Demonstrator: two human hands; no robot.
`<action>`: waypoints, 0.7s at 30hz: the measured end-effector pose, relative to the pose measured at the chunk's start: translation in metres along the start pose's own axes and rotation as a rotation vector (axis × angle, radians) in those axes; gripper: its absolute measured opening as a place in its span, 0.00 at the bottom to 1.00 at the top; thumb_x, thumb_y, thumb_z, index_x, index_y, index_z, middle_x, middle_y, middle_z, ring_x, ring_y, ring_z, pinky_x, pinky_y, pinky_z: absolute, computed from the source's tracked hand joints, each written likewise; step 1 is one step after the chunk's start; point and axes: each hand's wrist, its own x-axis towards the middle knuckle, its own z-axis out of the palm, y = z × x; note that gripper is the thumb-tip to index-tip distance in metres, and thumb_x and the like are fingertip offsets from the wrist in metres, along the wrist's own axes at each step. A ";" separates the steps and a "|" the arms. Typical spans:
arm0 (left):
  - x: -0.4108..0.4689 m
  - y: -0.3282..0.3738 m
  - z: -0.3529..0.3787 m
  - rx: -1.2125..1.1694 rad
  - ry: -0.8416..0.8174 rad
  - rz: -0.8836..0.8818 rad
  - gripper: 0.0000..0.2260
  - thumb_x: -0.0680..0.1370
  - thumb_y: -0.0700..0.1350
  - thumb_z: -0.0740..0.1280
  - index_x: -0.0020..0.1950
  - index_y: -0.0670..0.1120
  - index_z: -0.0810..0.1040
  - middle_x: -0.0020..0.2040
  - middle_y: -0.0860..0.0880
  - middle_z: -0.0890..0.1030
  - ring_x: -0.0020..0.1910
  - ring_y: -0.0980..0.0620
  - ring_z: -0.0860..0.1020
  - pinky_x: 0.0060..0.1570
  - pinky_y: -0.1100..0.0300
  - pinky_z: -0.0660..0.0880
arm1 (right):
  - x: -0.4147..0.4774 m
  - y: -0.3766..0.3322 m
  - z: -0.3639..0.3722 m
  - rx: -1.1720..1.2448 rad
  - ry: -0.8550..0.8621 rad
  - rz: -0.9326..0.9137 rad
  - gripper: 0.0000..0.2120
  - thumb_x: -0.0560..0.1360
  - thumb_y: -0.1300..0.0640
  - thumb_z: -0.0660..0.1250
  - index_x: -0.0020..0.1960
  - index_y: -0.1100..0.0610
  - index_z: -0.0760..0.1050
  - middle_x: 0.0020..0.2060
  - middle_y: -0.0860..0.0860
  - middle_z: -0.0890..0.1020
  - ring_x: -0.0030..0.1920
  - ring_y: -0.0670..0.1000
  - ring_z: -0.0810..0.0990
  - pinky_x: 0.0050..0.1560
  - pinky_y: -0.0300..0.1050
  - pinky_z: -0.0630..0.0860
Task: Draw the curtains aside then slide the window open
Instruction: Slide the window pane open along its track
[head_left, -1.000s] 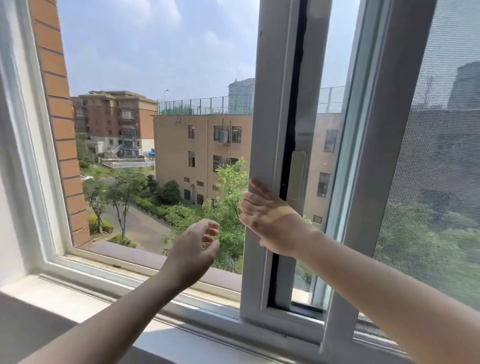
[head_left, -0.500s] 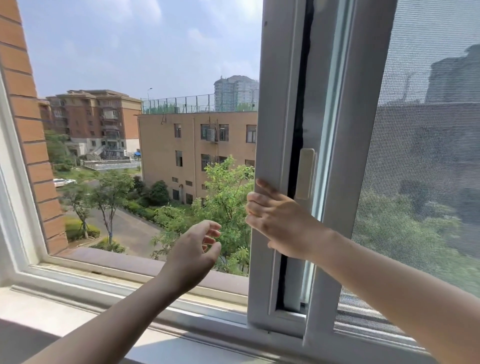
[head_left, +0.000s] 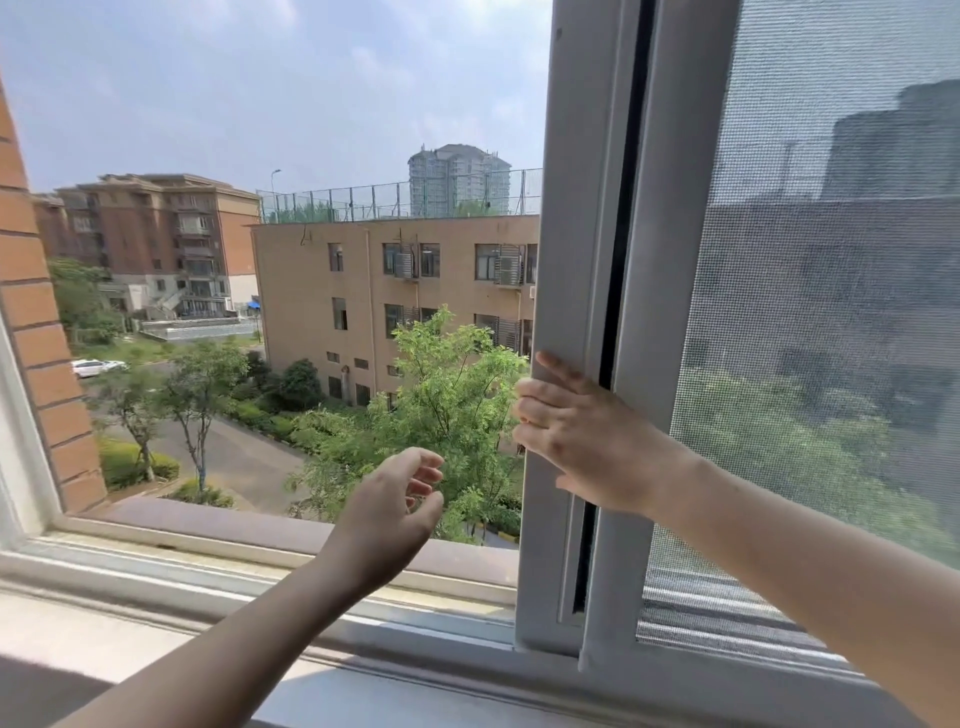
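Note:
The white sliding window sash (head_left: 576, 218) stands right of centre, slid almost fully behind the white-framed mesh screen (head_left: 831, 312). My right hand (head_left: 576, 431) presses flat against the sash's left edge at mid height, fingers wrapped around that edge. My left hand (head_left: 389, 509) hovers in the open gap below and left of it, fingers loosely curled and apart, holding nothing. No curtain is in view.
The white sill and bottom track (head_left: 260, 587) run along the lower frame. A brick wall reveal (head_left: 41, 338) and the white left frame border the opening. Outside lie buildings, trees and a road far below.
The sash has slid further right, closing the glass strip between it and the screen frame. My right hand travelled with it. My left hand stayed in the open gap.

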 end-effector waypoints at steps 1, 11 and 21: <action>0.000 0.001 0.000 0.001 -0.002 0.000 0.10 0.77 0.41 0.64 0.58 0.47 0.74 0.52 0.52 0.79 0.50 0.58 0.77 0.51 0.63 0.77 | -0.001 0.001 -0.001 -0.008 -0.014 0.002 0.21 0.67 0.52 0.76 0.58 0.56 0.80 0.62 0.53 0.80 0.71 0.56 0.70 0.75 0.55 0.35; 0.006 0.004 0.001 -0.001 -0.008 0.023 0.10 0.77 0.42 0.64 0.57 0.49 0.73 0.51 0.54 0.78 0.50 0.60 0.77 0.51 0.64 0.76 | -0.018 0.010 0.001 0.008 -0.024 0.009 0.23 0.67 0.45 0.76 0.58 0.55 0.81 0.60 0.52 0.81 0.69 0.54 0.72 0.75 0.56 0.41; 0.006 0.004 0.005 -0.003 -0.009 0.020 0.10 0.76 0.42 0.64 0.58 0.48 0.74 0.51 0.53 0.79 0.50 0.59 0.77 0.51 0.63 0.77 | -0.020 0.005 0.003 0.036 -0.071 0.062 0.24 0.67 0.42 0.75 0.57 0.56 0.81 0.59 0.52 0.81 0.69 0.55 0.72 0.76 0.57 0.43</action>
